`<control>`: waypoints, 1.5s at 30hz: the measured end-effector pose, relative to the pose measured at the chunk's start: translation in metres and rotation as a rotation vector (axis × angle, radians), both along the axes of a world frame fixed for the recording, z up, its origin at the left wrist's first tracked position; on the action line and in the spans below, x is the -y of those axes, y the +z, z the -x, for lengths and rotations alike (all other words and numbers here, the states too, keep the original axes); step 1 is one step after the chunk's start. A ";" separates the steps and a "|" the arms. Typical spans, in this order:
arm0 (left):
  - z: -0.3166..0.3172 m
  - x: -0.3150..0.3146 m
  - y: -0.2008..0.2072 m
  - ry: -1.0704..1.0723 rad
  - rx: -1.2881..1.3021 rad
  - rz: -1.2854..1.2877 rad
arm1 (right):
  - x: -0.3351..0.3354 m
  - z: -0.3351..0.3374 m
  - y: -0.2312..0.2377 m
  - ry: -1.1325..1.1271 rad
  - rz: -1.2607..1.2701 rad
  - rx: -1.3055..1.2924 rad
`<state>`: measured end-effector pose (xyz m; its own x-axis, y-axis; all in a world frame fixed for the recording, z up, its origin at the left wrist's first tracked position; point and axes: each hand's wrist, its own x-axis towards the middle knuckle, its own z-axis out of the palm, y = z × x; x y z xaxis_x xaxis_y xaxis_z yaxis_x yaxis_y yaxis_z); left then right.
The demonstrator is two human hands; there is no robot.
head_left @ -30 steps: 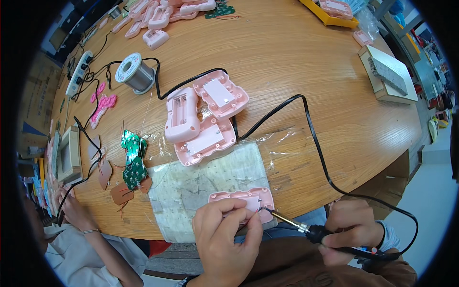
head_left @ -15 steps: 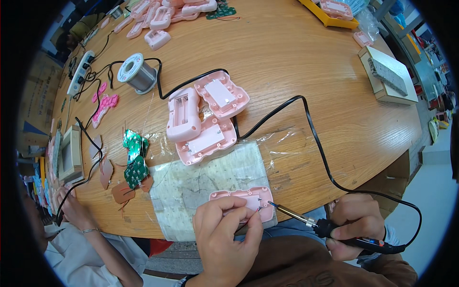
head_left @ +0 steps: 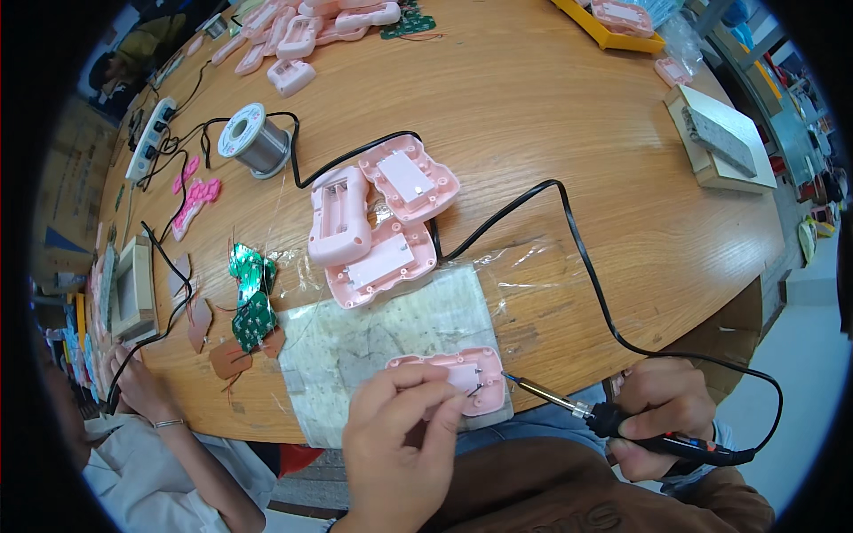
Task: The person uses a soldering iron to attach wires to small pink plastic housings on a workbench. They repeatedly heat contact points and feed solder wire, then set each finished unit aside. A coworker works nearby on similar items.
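Note:
A pink plastic shell (head_left: 489, 401) with a paler raised compartment lies on the cloth pad near the table's front edge. My left hand (head_left: 404, 435) is over its left part, thumb and fingers pinched together. From the fingertips a short dark thin wire (head_left: 476, 389) reaches toward a small metal contact at the shell's right side; the rest is hidden by the hand. My right hand (head_left: 665, 413) grips the black handle of a soldering iron (head_left: 555, 397). Its tip points left, close to the shell's right edge and seemingly just off it.
Three pink shells (head_left: 382, 258) are grouped beyond the pad (head_left: 346, 346). The iron's black cord (head_left: 577, 240) loops across the table. Leftward are a solder spool (head_left: 258, 142), green circuit boards (head_left: 255, 320) and a power strip (head_left: 151, 138). A co-worker's arm (head_left: 191, 453) rests at left.
My left hand has shifted slightly left and back from the contact, uncovering more of the shell. The soldering iron's tip has moved only slightly; my right hand keeps its grip.

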<state>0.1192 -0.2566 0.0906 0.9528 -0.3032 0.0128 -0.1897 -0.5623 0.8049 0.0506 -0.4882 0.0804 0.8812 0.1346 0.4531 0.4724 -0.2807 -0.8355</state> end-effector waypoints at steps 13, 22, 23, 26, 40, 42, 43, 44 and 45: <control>-0.016 0.019 -0.001 -0.079 0.043 -0.241 | -0.005 -0.005 -0.005 -0.002 0.017 -0.003; -0.020 0.020 0.004 -0.124 0.028 -0.304 | -0.002 -0.014 -0.002 0.116 0.096 -0.019; -0.020 0.020 0.005 -0.131 0.027 -0.313 | -0.001 -0.014 -0.001 0.118 0.114 -0.017; -0.021 0.020 0.007 -0.116 -0.057 -0.297 | 0.001 -0.016 0.002 0.052 0.061 -0.018; -0.021 0.024 0.010 -0.085 -0.087 -0.303 | 0.005 -0.015 0.002 0.033 0.017 -0.003; -0.021 0.024 0.009 -0.083 -0.087 -0.301 | 0.007 -0.014 0.001 -0.009 -0.007 -0.008; -0.021 0.023 0.009 -0.081 -0.094 -0.297 | 0.007 -0.013 0.001 -0.013 -0.002 -0.010; -0.021 0.022 0.008 -0.079 -0.101 -0.293 | 0.007 -0.013 0.000 -0.016 -0.009 -0.010; -0.022 0.022 0.007 -0.099 -0.070 -0.295 | 0.007 -0.011 -0.001 -0.024 -0.019 -0.005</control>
<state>0.1408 -0.2782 0.0977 0.9141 -0.3749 -0.1542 -0.2048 -0.7553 0.6225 0.0620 -0.4951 0.0789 0.8864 0.1042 0.4510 0.4614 -0.2757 -0.8432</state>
